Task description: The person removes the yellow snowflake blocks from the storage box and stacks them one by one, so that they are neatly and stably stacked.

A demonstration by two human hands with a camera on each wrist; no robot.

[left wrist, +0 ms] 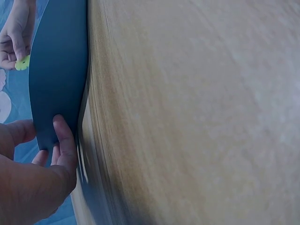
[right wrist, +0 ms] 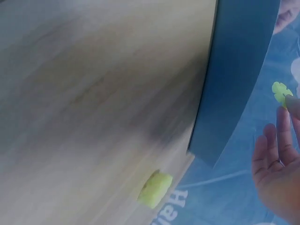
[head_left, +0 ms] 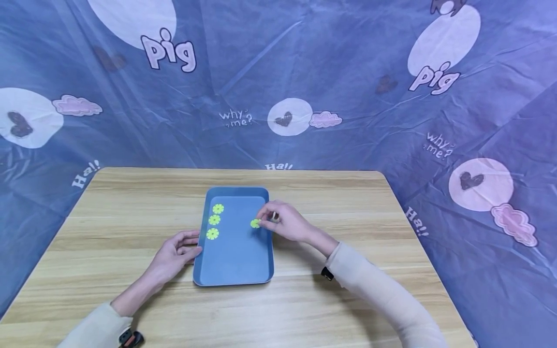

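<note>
A blue rectangular tray (head_left: 235,270) lies on the table. Along its left side, three yellow-green flower-shaped pieces form a column: a far one (head_left: 218,209), a middle one (head_left: 214,220) and a near one (head_left: 212,234). My left hand (head_left: 176,253) grips the tray's left wall, thumb at the rim and fingers against the outside (left wrist: 65,140). Over the tray's right part, my right hand (head_left: 285,222) pinches another flower-shaped piece (head_left: 255,223) between thumb and fingertips. That piece (right wrist: 281,91) appears above the rim in the right wrist view.
A yellow-green block (right wrist: 155,189) sits on the table beyond the tray's right side, mostly hidden behind the right hand in the head view. The wood-grain table (head_left: 330,299) ends at a blue printed cloth (head_left: 348,135) behind it.
</note>
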